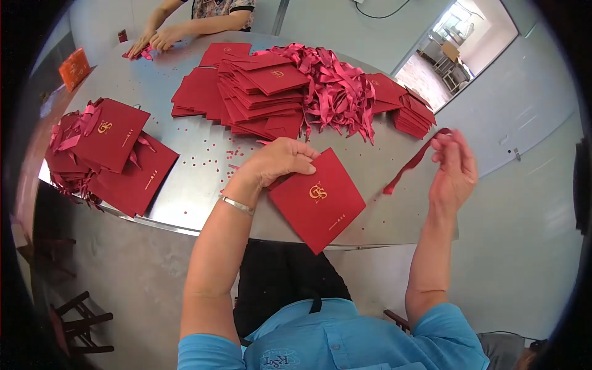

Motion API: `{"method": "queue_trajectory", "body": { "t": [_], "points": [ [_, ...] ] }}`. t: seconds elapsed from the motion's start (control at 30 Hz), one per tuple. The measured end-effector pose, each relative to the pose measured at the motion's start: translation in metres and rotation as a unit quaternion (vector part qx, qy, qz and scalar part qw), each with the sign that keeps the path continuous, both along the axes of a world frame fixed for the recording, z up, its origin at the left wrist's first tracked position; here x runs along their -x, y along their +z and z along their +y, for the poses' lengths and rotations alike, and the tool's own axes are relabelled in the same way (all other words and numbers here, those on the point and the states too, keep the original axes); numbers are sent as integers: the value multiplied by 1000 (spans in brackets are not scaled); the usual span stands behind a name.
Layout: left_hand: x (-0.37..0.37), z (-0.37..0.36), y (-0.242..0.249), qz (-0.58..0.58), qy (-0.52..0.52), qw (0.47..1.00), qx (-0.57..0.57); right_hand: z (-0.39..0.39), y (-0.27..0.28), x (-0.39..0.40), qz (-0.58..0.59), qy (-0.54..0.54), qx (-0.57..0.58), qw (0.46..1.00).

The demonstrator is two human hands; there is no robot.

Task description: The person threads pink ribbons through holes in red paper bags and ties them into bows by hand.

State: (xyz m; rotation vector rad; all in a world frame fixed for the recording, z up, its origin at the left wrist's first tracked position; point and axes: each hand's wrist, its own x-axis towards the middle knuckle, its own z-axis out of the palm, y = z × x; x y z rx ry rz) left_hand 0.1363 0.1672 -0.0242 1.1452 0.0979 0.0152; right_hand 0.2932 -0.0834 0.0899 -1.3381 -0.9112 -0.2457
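Blue shirt fabric (351, 336) lies closest; beyond it, the left hand (282, 162) pinches a flat, square-cornered red bag (327, 203) with gold lettering over the near edge of the smooth metal tabletop (401, 219), while the right hand (454, 163) pinches a limp, satiny red ribbon (407, 168) near stacked bags (414, 117)

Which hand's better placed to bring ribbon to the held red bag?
Right, likely: the right hand holds the loose ribbon beside the red bag, while the left hand is occupied gripping the bag's edge.
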Motion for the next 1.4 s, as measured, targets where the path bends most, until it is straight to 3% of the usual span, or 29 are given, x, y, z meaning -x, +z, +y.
{"method": "queue_trajectory", "body": {
  "t": [0.03,0.1,0.13,0.2,0.27,0.3,0.37,0.47,0.6,0.7,0.77,0.9,0.97,1.03,1.1,1.17,1.23,1.27,1.33,1.4],
  "points": [
    [0,0,0,8,-5,1000,-11,5,-2,2,0,0,-1,1000],
    [0,-1,1,15,3,1000,-28,22,-8,6,-134,-73,144,978],
    [1,-1,1,22,9,999,-43,32,-13,6,-134,-69,144,978],
    [2,-1,0,15,5,999,-46,52,-30,1,-346,-97,203,911],
    [1,0,-1,9,-1,999,-50,67,-60,-6,-152,71,291,942],
    [0,1,-2,2,-15,997,-70,76,-67,-5,-149,74,290,942],
    [-1,2,-2,-1,-26,995,-92,94,-78,0,102,255,291,916],
    [-1,2,-3,-1,10,992,-124,104,-85,10,15,263,326,908],
    [2,1,5,-9,48,991,-123,98,-99,11,14,269,283,921],
    [7,-3,18,-33,33,991,-127,92,-98,7,85,289,261,917],
    [7,-5,19,-51,25,992,-113,91,-100,1,175,347,248,887],
    [8,-11,25,-51,28,996,-62,89,-102,9,230,354,190,887],
    [8,-12,32,-31,37,997,-63,89,-105,9,156,326,240,901],
    [7,-11,32,58,37,977,-203,91,-100,15,135,309,247,909],
    [3,-10,18,47,42,976,-209,93,-102,15,113,293,252,915],
    [2,-8,8,36,45,974,-219,95,-109,11,-47,244,250,936],
    [1,-11,6,17,103,909,-403,95,-106,11,-110,218,255,935],
    [1,-10,7,17,101,909,-403,95,-105,12,-173,193,262,930],
    [3,-10,12,35,93,956,-275,97,-107,12,-164,191,253,934],
    [3,-10,14,39,90,963,-250,98,-108,12,-157,191,243,938]
  ]
}}
